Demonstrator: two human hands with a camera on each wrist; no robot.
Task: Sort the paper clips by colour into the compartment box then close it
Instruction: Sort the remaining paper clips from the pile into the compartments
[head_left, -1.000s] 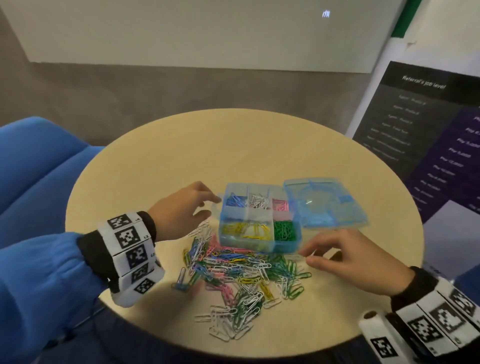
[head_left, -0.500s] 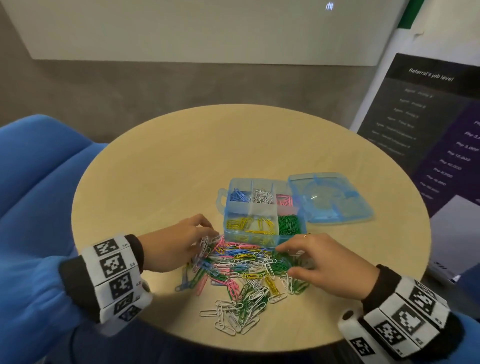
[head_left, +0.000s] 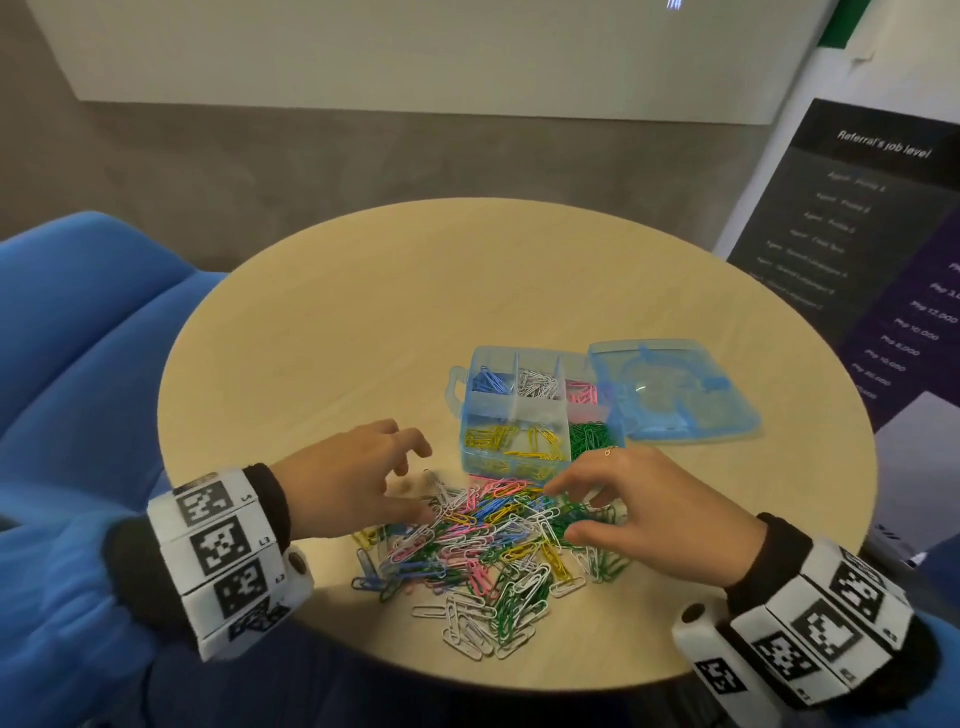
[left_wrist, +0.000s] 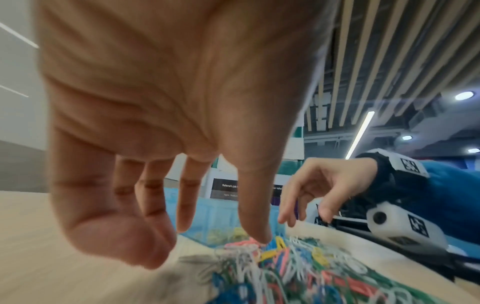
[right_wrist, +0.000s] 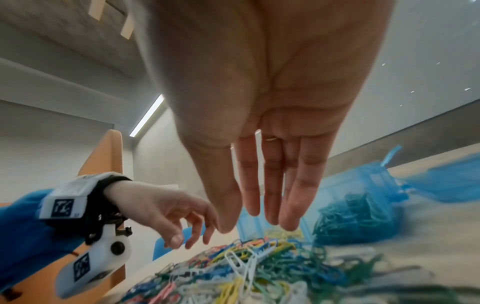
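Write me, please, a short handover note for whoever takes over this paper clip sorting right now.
Left hand: open, fingers spread over the left edge of the pile, holding nothing.
Right hand: open, fingertips over the pile's right edge, holding nothing.
Compartment box: open beyond the pile, its lid lying flat to the right.
Done: some blue, white, pink, yellow and green clips sit in separate compartments.
Left: the mixed paper clips on the table need sorting, then close the lid.
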